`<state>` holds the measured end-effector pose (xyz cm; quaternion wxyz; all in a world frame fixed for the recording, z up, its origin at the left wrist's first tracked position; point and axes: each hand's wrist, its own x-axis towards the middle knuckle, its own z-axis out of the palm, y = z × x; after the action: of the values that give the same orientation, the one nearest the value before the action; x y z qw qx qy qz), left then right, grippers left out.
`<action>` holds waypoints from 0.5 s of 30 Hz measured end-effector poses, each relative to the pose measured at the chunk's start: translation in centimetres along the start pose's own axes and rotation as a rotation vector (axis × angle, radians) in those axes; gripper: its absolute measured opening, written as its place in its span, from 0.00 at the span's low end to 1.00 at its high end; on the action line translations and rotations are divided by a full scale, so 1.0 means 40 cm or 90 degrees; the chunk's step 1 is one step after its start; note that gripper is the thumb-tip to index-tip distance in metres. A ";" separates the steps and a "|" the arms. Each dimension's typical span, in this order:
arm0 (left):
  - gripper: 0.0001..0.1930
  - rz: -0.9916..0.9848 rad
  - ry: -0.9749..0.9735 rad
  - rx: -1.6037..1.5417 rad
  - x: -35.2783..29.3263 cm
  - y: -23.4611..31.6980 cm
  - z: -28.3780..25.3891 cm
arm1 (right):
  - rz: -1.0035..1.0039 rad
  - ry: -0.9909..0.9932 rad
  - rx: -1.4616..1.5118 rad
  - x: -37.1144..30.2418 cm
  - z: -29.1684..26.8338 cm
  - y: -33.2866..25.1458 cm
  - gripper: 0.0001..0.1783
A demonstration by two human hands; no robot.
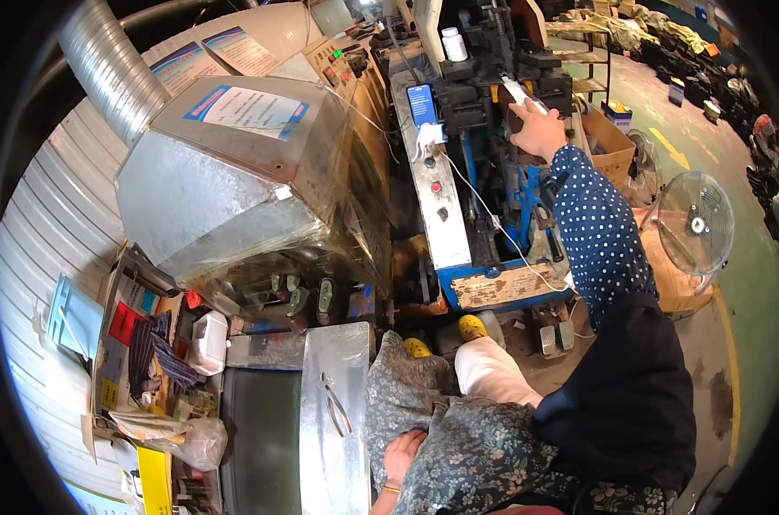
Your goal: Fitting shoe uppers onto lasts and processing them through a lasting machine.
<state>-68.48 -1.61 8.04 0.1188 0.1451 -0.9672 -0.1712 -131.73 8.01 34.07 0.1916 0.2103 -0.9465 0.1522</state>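
Observation:
My right hand (540, 129) reaches out over the dark machine (462, 112) ahead of me. Its fingers are closed round a slim white tube (516, 89), whose narrow tip points up and away, towards the machine's middle. A white bottle (454, 45) stands on the machine to the left of that hand. My left hand (402, 455) lies low on my floral apron (458, 438), apparently flat and holding nothing; part of its fingers is hard to see. Just left of it, pliers (335, 407) lie on a shiny metal surface (328, 472).
A white control panel (445, 227) with buttons and a blue-screened phone (421, 105) borders the machine's left side; a white cable (484, 202) hangs across. A metal hood (226, 172) fills the left. A fan (696, 225) and a cardboard box (608, 142) stand right.

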 end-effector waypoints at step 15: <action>0.16 -0.003 0.009 0.001 0.001 -0.003 0.001 | 0.007 0.002 0.003 -0.003 -0.010 -0.007 0.41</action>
<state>-68.50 -1.73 7.94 0.1253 0.1484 -0.9662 -0.1695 -131.38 7.97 34.44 0.1921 0.2055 -0.9469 0.1556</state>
